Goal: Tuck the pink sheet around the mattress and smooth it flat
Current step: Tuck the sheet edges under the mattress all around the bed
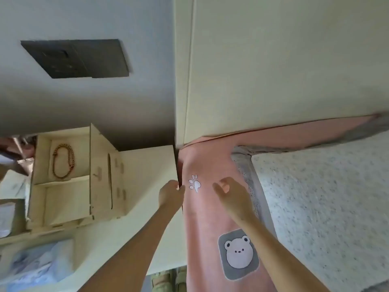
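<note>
The pink sheet point(207, 209) with a white paw print and a grey bear patch lies along the bed's left edge, up to the corner by the headboard. My left hand point(171, 193) sits at the sheet's left edge, in the gap beside the nightstand, fingers curled down on the cloth edge. My right hand point(230, 191) hovers just over the pink sheet with fingers loosely curled and holds nothing. A speckled grey-white blanket point(322, 207) covers the mattress to the right.
A cream nightstand point(147, 165) stands tight against the bed's left side, with an open wooden organizer point(69, 178) holding a bead bracelet. The cream headboard point(284, 70) rises behind the corner. A dark wall panel point(77, 57) is at upper left.
</note>
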A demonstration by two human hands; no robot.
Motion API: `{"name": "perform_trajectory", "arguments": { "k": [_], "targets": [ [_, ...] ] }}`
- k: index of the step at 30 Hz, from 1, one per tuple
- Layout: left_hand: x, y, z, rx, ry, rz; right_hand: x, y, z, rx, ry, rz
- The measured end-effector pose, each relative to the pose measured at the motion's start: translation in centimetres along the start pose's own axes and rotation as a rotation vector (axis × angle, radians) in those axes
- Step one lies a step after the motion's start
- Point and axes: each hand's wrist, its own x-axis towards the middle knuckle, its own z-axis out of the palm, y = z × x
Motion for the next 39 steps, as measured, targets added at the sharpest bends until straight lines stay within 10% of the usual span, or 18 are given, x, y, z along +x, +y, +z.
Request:
{"name": "perform_trajectory", "arguments": {
  "k": [11, 15, 28, 34, 39],
  "targets": [
    [6.9, -1.6, 5.7, -0.036, -0.023, -0.051, 6.5, 2.8, 5.5, 0.036, 0.096, -0.004],
    [2.8, -0.4, 1.1, -0.116, 0.207, 0.112, 6.1, 1.2, 5.4, 0.081, 0.054, 0.044],
    [-7.4, 10.9, -4.5, -0.110, -0.109, 0.820, -2.2, -3.3, -7.7, 0.430, -0.140, -0.258],
    [-1.8, 7.6, -4.5, 0.159, 0.200, 0.472, -2.7, -1.4, -4.4, 0.165, -0.139, -0.068],
    [1.7, 3.5, -3.6, 0.381, 0.136, 0.259, -6.3, 2.3, -1.3, 0.054, -0.011, 0.021]
  ]
}}
